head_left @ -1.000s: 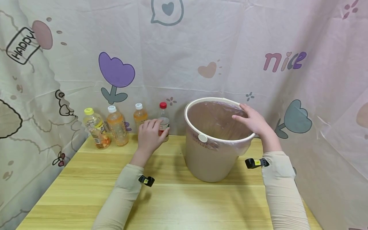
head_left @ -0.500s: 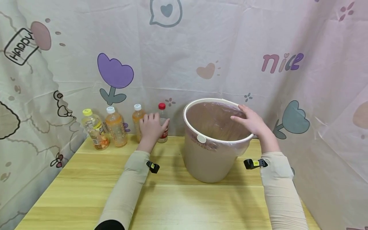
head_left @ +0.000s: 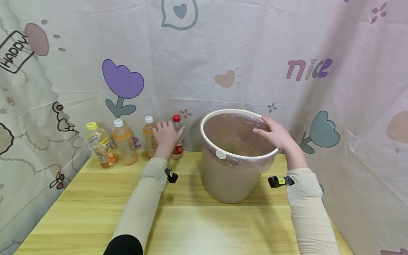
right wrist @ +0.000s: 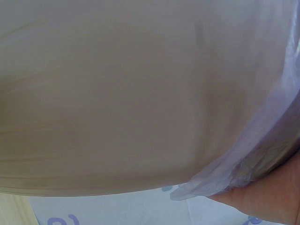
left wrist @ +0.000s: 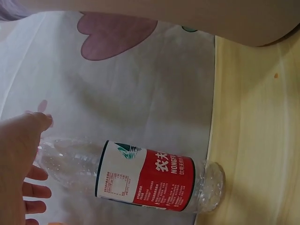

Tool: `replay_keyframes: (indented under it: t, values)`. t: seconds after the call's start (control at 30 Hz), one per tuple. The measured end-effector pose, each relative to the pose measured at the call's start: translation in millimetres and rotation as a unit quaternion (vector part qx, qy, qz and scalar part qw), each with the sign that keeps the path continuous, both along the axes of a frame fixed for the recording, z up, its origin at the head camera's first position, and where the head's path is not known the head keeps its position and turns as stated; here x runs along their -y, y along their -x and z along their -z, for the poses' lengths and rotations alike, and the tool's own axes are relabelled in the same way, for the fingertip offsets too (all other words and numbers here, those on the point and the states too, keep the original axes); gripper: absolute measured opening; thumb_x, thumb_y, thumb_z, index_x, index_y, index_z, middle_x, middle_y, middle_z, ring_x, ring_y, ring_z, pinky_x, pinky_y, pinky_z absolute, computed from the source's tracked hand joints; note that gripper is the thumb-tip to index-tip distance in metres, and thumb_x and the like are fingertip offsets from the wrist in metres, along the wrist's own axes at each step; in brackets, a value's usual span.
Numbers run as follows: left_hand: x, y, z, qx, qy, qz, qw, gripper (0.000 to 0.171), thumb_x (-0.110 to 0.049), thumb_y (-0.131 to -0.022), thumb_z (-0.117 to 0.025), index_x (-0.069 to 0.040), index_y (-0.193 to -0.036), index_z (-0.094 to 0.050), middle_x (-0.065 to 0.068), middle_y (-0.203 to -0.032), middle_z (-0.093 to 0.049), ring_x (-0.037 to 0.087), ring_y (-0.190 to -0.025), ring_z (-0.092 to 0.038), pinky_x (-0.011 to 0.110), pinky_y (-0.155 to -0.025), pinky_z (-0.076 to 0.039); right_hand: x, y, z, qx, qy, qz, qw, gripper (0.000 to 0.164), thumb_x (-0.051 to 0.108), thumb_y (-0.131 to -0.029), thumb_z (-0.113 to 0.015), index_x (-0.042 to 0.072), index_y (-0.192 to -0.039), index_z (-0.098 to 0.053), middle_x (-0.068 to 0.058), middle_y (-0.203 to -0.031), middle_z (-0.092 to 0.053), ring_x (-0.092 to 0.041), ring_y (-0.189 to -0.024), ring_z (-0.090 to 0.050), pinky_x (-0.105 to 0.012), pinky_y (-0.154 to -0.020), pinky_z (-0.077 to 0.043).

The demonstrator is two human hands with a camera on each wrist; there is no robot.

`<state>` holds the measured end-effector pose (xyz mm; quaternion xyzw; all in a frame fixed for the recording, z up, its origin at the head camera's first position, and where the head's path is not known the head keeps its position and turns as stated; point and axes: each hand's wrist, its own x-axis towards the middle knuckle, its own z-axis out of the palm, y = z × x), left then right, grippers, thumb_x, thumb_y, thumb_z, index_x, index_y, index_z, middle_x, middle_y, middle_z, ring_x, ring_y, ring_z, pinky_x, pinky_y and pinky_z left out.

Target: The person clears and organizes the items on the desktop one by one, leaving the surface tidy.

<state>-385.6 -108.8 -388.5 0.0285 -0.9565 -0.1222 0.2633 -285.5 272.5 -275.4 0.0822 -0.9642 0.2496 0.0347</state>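
My left hand [head_left: 166, 139] is beside a clear bottle with a red cap [head_left: 176, 118], its fingers spread. In the left wrist view the bottle's red-and-white label [left wrist: 150, 176] shows plainly, and the thumb and fingers lie about its neck end without visibly closing on it. A beige bin [head_left: 227, 184], lined with a clear plastic bag [right wrist: 229, 173], stands upright to the right. On the right side of its rim rests my right hand [head_left: 278, 135], thumb and fingers spread apart. In the right wrist view the bin's wall fills most of the picture.
Left of my left hand stand a white-capped orange bottle [head_left: 149, 136], another white-capped one [head_left: 125, 145] and a yellow-capped bottle [head_left: 101, 147]. All are near the back edge of the wooden table [head_left: 191, 226]. A printed curtain [head_left: 191, 53] hangs behind.
My left hand has shifted from in front of the red-capped bottle to its left side, reaching further back. My right hand stays on the bin's rim. The head view has turned slightly right.
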Motion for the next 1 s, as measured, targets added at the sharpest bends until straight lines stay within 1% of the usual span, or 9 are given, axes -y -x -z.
replay_keyframes:
  t: [0.17, 0.5, 0.6, 0.77, 0.9, 1.0]
  values:
    - [2, 5.0, -1.6, 0.024, -0.002, -0.002, 0.9997, 0.074, -0.067, -0.089, -0.049, 0.003, -0.114, -0.056, 0.023, -0.114, -0.058, 0.041, -0.109, -0.048, 0.055, -0.093, -0.039, 1, 0.0, -0.8, -0.002, 0.000, 0.000, 1.000, 0.082, 0.053, -0.095, -0.051, 0.007, -0.156, -0.018, -0.020, -0.163, -0.010, -0.042, -0.150, -0.010, -0.061, -0.119, -0.011]
    - [0, 15.7, 1.3, 0.017, 0.009, -0.005, 0.9998, 0.074, -0.068, -0.087, -0.051, 0.003, -0.107, -0.058, 0.023, -0.110, -0.059, 0.039, -0.107, -0.048, 0.051, -0.090, -0.039, 1, -0.5, 0.3, 0.002, 0.007, 0.005, 1.000, 0.083, 0.053, -0.095, -0.051, 0.009, -0.156, -0.017, -0.018, -0.164, -0.009, -0.041, -0.151, -0.009, -0.062, -0.119, -0.010]
    - [0, 17.1, 1.4, 0.019, 0.010, -0.006, 0.9997, 0.074, -0.068, -0.087, -0.052, 0.003, -0.108, -0.058, 0.023, -0.110, -0.059, 0.039, -0.107, -0.048, 0.052, -0.091, -0.039, 2, -0.8, -0.1, 0.004, 0.009, 0.006, 1.000, 0.083, 0.054, -0.095, -0.051, 0.009, -0.156, -0.017, -0.017, -0.164, -0.008, -0.040, -0.151, -0.009, -0.062, -0.119, -0.010]
    - [0, 17.5, 2.7, 0.026, 0.008, -0.002, 0.9996, 0.073, -0.066, -0.087, -0.053, 0.003, -0.112, -0.057, 0.023, -0.115, -0.058, 0.040, -0.111, -0.047, 0.053, -0.094, -0.038, 2, -1.0, -0.8, 0.004, 0.010, 0.007, 1.000, 0.083, 0.053, -0.095, -0.051, 0.009, -0.156, -0.017, -0.017, -0.164, -0.008, -0.040, -0.151, -0.008, -0.062, -0.119, -0.010]
    - [-2, 13.4, 5.2, 0.028, 0.001, 0.003, 0.9996, 0.071, -0.065, -0.087, -0.055, 0.002, -0.111, -0.056, 0.024, -0.116, -0.058, 0.040, -0.112, -0.047, 0.054, -0.094, -0.038, 2, -0.9, -0.5, 0.001, 0.010, 0.006, 1.000, 0.082, 0.052, -0.095, -0.051, 0.008, -0.156, -0.018, -0.018, -0.164, -0.009, -0.040, -0.151, -0.009, -0.062, -0.119, -0.010]
    - [-3, 10.3, 8.2, 0.020, 0.002, 0.007, 0.9998, 0.071, -0.066, -0.086, -0.056, 0.001, -0.109, -0.055, 0.023, -0.113, -0.058, 0.040, -0.110, -0.047, 0.054, -0.094, -0.038, 1, -0.2, 0.3, -0.001, 0.008, 0.005, 1.000, 0.082, 0.052, -0.095, -0.051, 0.007, -0.156, -0.018, -0.019, -0.163, -0.010, -0.040, -0.151, -0.009, -0.062, -0.119, -0.010]
